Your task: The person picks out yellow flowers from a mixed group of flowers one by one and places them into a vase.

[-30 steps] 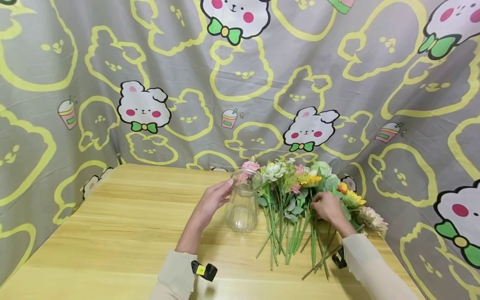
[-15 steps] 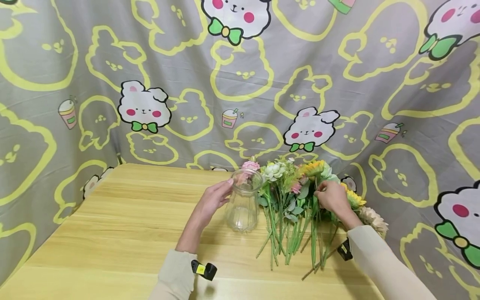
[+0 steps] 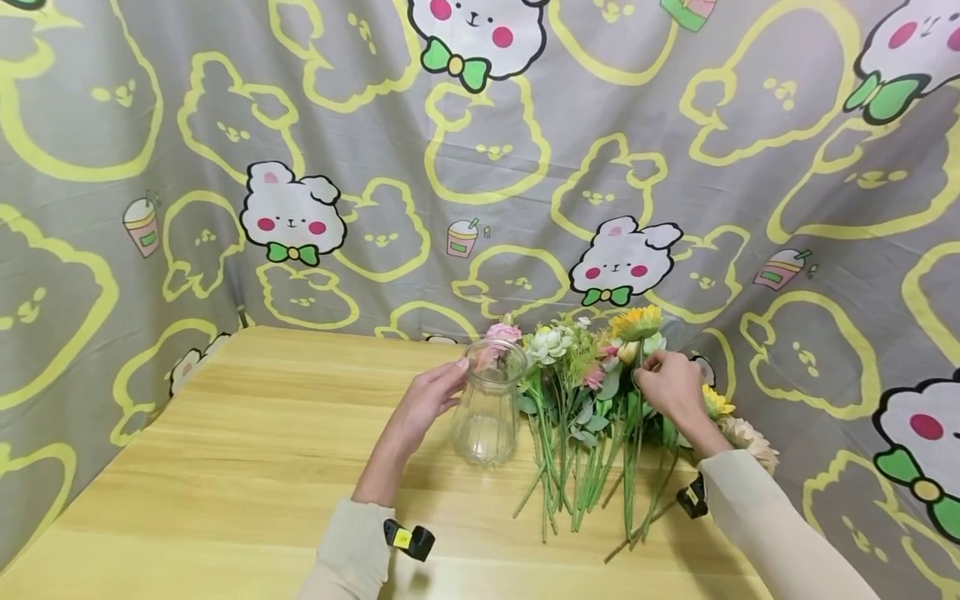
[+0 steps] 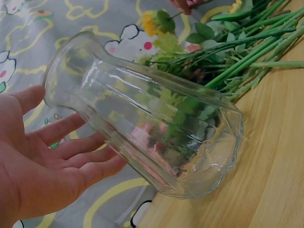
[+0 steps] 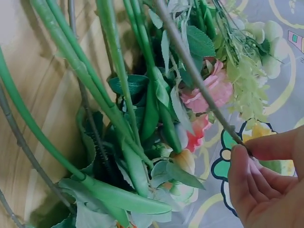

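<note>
A clear glass vase [image 3: 483,429] stands upright on the table. My left hand [image 3: 426,402] is at its left side, thumb at the rim and the other fingers nearly straight along the glass [image 4: 142,114] in the left wrist view. With thumb and forefinger, my right hand [image 3: 671,390] pinches the brown-green stem [image 5: 204,90] of a yellow sunflower [image 3: 637,322]. That flower's head is raised above a heap of artificial flowers [image 3: 551,343], whose stems point toward me. In the right wrist view, the hand [image 5: 273,173] partly hides the bloom.
The wooden table [image 3: 247,467] extends to the left and front. Another yellow flower [image 3: 717,402] and a beige bloom [image 3: 750,442] lie beside the right forearm. A patterned grey curtain [image 3: 375,142] encloses the back and sides.
My right hand has moved up, lifting the sunflower so its head stands above the others and its stem is drawn upward. The left hand and vase have stayed put.
</note>
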Demonstrator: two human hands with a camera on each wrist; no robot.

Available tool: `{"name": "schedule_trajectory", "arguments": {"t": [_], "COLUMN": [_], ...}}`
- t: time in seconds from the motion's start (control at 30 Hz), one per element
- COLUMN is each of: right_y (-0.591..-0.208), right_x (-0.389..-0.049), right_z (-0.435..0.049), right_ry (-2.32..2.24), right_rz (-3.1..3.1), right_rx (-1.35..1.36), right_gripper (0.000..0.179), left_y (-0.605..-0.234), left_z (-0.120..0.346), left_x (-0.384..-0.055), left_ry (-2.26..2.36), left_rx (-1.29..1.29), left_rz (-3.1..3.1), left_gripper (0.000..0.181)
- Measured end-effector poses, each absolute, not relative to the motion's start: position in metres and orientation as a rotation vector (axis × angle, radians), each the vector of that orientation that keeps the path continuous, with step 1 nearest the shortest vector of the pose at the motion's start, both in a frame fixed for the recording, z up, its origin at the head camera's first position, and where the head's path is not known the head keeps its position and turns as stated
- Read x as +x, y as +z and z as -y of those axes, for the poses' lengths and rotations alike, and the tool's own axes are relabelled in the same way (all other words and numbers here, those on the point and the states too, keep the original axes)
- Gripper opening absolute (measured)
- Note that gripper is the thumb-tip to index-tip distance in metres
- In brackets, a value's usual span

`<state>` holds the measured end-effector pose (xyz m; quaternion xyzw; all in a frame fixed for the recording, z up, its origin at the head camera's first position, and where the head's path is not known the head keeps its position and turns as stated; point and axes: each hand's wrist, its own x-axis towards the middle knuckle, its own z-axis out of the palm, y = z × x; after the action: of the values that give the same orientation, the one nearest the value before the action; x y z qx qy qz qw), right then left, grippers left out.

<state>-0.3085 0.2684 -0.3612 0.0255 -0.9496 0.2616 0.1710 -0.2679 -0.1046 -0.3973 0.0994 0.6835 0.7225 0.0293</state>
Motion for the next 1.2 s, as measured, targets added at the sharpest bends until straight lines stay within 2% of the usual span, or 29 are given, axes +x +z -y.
{"name": "schedule_trajectory", "arguments": {"t": [0.37, 0.63, 0.97, 1.2], "right_y": [-0.349, -0.336, -0.315, -0.297], "right_x": [-0.311, -0.299, -0.293, -0.293], "right_z": [-0.252, -0.226, -0.201, -0.189], "right_ry": [0.793, 0.898, 1.111, 1.076], "right_rz": [2.549, 2.682, 2.72, 2.636], "right_rx": [0.117, 0.212, 0.289, 0.35], "right_gripper": [0.019, 0.017, 0.018, 0.018], "left_y": [-0.395, -0.398, -0.399, -0.398], "left_z": [0.104, 0.104, 0.105, 0.106], "left_x": [-0.267, -0.268, -0.269, -0.269], "left_ry": [2.239, 2.237, 2.233, 2.23], "left_rx": [0.308, 0.304, 0.304, 0.302], "left_rz": [-2.099, -2.095, -2.098, -2.098], "left_gripper": [0.058, 0.058, 0.059, 0.059]}}
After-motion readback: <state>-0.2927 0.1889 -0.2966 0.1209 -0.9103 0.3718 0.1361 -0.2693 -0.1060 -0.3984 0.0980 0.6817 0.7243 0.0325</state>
